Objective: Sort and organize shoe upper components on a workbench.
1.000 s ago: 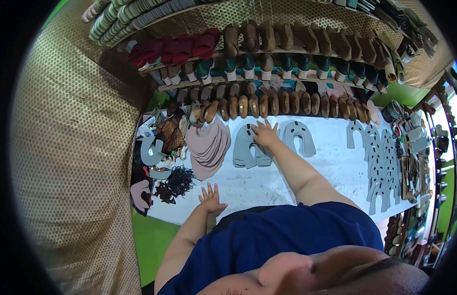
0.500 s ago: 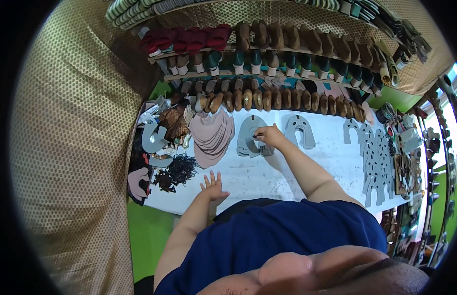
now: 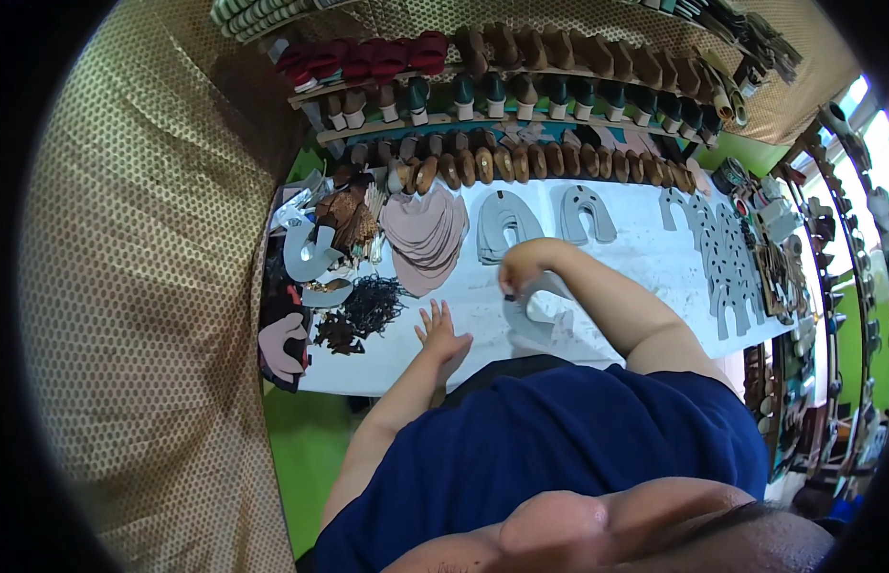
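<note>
My right hand [image 3: 526,265] is closed on one end of a grey U-shaped cut piece [image 3: 526,323], which lies partly over the white table in front of me. Just beyond this hand rests a stack of similar grey U-shaped pieces [image 3: 495,218]. My left hand [image 3: 445,341], fingers spread and holding nothing, is at the near part of the table, beside a heap of thin black strips [image 3: 374,309]. Overlapping pale pink cut pieces [image 3: 427,250] lie farther off, between that heap and the grey stack.
A smaller grey U-shaped stack [image 3: 605,223] sits right of the first one. Rows of slotted grey pieces [image 3: 726,267] cover the table's right side. Loose scraps and brown bundles [image 3: 353,222] crowd the left. Shelves of brown shoe forms [image 3: 549,162] and red footwear [image 3: 375,61] line the back.
My right hand has come from the grey stack toward me, bringing one U-shaped piece along. The left hand remains spread at the table's near part. The whole view has shifted slightly.
</note>
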A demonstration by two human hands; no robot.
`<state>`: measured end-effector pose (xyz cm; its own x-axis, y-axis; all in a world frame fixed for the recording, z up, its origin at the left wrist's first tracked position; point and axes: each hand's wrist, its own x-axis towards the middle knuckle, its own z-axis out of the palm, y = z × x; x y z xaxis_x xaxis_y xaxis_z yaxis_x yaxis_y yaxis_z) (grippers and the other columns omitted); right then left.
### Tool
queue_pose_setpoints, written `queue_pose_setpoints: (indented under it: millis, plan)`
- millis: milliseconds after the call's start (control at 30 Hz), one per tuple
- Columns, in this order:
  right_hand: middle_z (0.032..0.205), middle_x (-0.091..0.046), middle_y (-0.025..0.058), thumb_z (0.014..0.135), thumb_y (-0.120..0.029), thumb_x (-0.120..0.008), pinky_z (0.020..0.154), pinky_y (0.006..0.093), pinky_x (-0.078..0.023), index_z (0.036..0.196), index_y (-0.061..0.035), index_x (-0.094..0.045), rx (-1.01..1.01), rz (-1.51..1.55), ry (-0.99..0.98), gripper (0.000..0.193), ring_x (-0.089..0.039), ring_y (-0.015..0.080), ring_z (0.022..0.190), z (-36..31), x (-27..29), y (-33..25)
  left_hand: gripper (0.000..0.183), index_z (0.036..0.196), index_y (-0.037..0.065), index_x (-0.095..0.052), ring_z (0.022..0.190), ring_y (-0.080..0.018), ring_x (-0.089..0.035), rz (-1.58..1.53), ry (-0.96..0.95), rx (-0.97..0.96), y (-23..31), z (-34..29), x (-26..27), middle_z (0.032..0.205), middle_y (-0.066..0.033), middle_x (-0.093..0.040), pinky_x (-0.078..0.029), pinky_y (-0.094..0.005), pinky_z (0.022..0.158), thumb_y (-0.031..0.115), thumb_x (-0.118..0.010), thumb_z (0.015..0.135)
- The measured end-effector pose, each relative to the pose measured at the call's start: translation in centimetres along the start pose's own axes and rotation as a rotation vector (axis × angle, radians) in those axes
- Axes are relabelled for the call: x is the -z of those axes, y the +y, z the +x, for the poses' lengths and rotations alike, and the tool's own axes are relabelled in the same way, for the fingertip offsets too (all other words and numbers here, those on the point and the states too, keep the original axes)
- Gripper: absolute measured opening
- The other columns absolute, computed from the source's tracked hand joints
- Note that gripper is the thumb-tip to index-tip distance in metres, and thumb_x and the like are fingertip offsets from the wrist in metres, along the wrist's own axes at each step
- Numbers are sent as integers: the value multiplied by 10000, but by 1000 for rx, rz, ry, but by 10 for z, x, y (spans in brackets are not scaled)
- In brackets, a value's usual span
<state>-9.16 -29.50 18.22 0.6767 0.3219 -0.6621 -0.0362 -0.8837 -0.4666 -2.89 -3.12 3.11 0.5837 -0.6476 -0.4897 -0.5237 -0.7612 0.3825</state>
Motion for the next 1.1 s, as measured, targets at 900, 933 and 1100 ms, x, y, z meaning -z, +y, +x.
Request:
queue_pose_setpoints:
  millis: [900,933,1100]
  plan:
    - [1601,-225,59,945,-471,-474,1090,742,-55,1496,-249,-355,-422,-320,781,605,-155,304,1489,120,-157,-25,892,1563,145,-143,1497,-370,-37,200,517,161,-225,-76,39,1635,-134,-54,-6,-633,1143,456,-595,860]
    - [1603,-221,68,946,-479,-466,1090,741,-54,1502,-248,-342,-428,-269,759,615,-151,311,1489,124,-156,-27,884,1560,157,-164,1498,-357,-51,234,489,101,-225,-75,41,1636,-117,-67,-10,-641,1139,477,-588,853]
    - [1602,-216,93,939,-489,-480,1089,740,-66,1505,-240,-326,-466,-214,829,637,-157,331,1485,157,-149,-48,897,1557,156,-182,1501,-331,-63,278,427,-42,-223,-74,50,1634,-100,-93,1,-644,1137,491,-599,836]
